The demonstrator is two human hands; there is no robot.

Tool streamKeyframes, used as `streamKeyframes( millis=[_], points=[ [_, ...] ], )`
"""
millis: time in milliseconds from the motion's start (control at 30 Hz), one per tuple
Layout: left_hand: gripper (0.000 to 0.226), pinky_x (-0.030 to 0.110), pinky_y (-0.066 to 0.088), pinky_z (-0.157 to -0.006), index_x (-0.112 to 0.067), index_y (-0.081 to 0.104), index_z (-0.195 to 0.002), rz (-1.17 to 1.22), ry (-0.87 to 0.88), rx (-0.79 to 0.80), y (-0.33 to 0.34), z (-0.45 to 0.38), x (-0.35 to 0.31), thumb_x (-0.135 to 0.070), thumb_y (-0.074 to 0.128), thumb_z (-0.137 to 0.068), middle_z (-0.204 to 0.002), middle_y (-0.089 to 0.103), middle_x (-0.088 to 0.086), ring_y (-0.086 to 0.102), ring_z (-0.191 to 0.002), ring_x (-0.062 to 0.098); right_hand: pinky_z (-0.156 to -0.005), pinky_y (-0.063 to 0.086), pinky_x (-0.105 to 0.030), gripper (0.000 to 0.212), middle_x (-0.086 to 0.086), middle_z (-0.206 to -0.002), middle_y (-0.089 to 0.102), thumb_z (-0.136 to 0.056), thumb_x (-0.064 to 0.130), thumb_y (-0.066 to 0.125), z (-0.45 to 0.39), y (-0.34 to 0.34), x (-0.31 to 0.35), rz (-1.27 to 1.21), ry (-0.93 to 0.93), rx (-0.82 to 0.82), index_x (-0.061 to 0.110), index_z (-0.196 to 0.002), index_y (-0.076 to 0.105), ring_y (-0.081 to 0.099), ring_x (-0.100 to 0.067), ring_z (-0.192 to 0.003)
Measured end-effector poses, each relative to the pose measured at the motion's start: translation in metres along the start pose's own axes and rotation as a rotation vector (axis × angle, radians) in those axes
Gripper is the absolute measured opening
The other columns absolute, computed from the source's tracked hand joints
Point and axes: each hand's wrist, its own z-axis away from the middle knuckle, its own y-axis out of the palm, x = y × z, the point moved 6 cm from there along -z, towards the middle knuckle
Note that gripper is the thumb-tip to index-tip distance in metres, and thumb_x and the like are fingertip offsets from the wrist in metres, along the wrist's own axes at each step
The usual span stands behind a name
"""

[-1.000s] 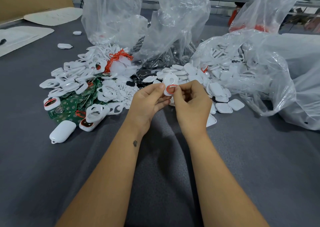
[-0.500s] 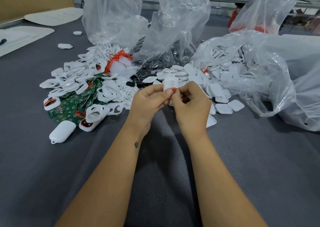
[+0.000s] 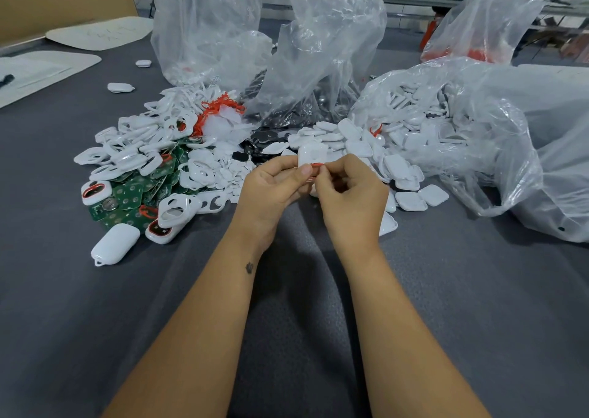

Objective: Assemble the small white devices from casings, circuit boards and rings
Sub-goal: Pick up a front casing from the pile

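Far left: cardboard box [image 3: 63, 0] at the table's back corner, flat white sheets [image 3: 98, 32] in front of it. Two loose white devices [image 3: 120, 87] lie apart on the grey table cloth [image 3: 287, 322]. One closed white device [image 3: 115, 243] sits nearest, at the left pile's front edge. Just beside it a white casing with a red ring [image 3: 159, 231], open side up. Behind these: green circuit boards [image 3: 130, 194] partly buried under a heap of white open-frame casings [image 3: 143, 143]. A tangle of red rings [image 3: 220, 107] sits at the heap's back, by a clear plastic bag [image 3: 207, 25].

Centre: left hand [image 3: 271, 188] holds a white casing half [image 3: 312, 154] off the table, thumb on the near edge, fingers curled under. A red ring [image 3: 316, 164] shows at the casing's lower edge, probably seated partway, hard to tell. Right hand [image 3: 350, 191] pinches that ring with thumb and forefinger, other fingers curled. Thumb tips nearly touch. Black round parts [image 3: 264, 137] lie behind the hands, spilling from a second clear bag [image 3: 325, 51].

Right: pile of white casing lids [image 3: 411, 199] spreading from a large clear bag [image 3: 478, 124] lying on its side. Behind it a bag with red contents [image 3: 478, 25].
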Motion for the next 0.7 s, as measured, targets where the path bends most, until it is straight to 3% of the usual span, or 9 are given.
streamKeyframes(
  millis=[100, 167, 267, 400, 467, 600, 700],
  points=[
    [0.023, 0.025, 0.057, -0.082, 0.01, 0.06, -0.111, -0.028, -0.011, -0.028, -0.003, -0.001, -0.002, -0.005, 0.057, -0.093, -0.097, 0.072, 0.015, 0.068, -0.09, 0.022, -0.071, 0.054, -0.037, 0.008, 0.0, -0.077, 0.07, -0.084, 0.011, 0.064, 0.0, 0.002, 0.002, -0.048, 0.0, 0.045, 0.013, -0.081, 0.071, 0.065, -0.016, -0.074],
    [0.014, 0.02, 0.055, -0.077, 0.001, 0.065, -0.101, -0.047, -0.011, -0.029, -0.003, 0.0, -0.004, -0.005, 0.053, -0.097, -0.088, 0.073, 0.005, 0.068, -0.083, 0.013, -0.073, 0.054, -0.032, 0.011, 0.003, -0.078, 0.07, -0.086, 0.01, 0.067, 0.001, 0.003, 0.004, -0.097, 0.017, 0.085, 0.018, -0.085, 0.073, 0.066, -0.015, -0.075],
    [0.019, 0.018, 0.054, -0.072, -0.009, 0.067, -0.09, -0.042, -0.009, -0.036, -0.003, 0.001, -0.007, -0.005, 0.05, -0.099, -0.082, 0.073, -0.001, 0.066, -0.076, 0.008, -0.071, 0.053, -0.028, 0.013, 0.003, -0.078, 0.071, -0.086, 0.01, 0.069, 0.001, 0.005, 0.004, -0.142, 0.072, 0.122, 0.023, -0.084, 0.074, 0.065, -0.013, -0.072],
    [0.023, 0.017, 0.053, -0.069, -0.013, 0.071, -0.085, 0.003, -0.007, -0.021, -0.004, 0.001, -0.009, -0.007, 0.052, -0.098, -0.082, 0.073, 0.0, 0.066, -0.073, 0.007, -0.053, 0.046, -0.019, 0.009, 0.0, -0.071, 0.068, -0.086, 0.008, 0.069, 0.001, 0.012, -0.006, -0.479, 0.378, 0.18, 0.016, -0.087, 0.065, 0.058, -0.009, -0.056],
    [0.029, 0.018, 0.053, -0.067, -0.015, 0.075, -0.079, 0.044, -0.02, 0.005, -0.004, 0.0, -0.009, -0.007, 0.053, -0.097, -0.082, 0.074, 0.001, 0.065, -0.071, 0.008, -0.051, 0.045, -0.019, 0.004, -0.007, -0.076, 0.068, -0.09, 0.006, 0.064, 0.003, 0.019, -0.009, -0.66, 0.507, 0.245, 0.007, -0.093, 0.063, 0.056, -0.011, -0.055],
    [0.025, 0.02, 0.054, -0.069, -0.013, 0.075, -0.08, 0.092, -0.067, 0.025, -0.005, -0.001, -0.008, -0.007, 0.056, -0.094, -0.086, 0.074, 0.005, 0.067, -0.072, 0.012, -0.053, 0.045, -0.016, 0.015, -0.005, -0.079, 0.072, -0.092, 0.005, 0.057, 0.006, 0.024, -0.007, -0.793, 0.591, 0.358, 0.008, -0.084, 0.069, 0.057, -0.009, -0.057],
    [0.022, 0.021, 0.055, -0.071, -0.013, 0.076, -0.082, 0.09, -0.089, 0.023, -0.006, 0.0, -0.007, -0.008, 0.057, -0.093, -0.087, 0.074, 0.005, 0.068, -0.075, 0.013, -0.053, 0.047, -0.016, 0.012, -0.002, -0.071, 0.071, -0.092, 0.003, 0.055, 0.006, 0.023, -0.007, -0.871, 0.655, 0.353, 0.009, -0.086, 0.064, 0.059, -0.008, -0.053]
  ],
)
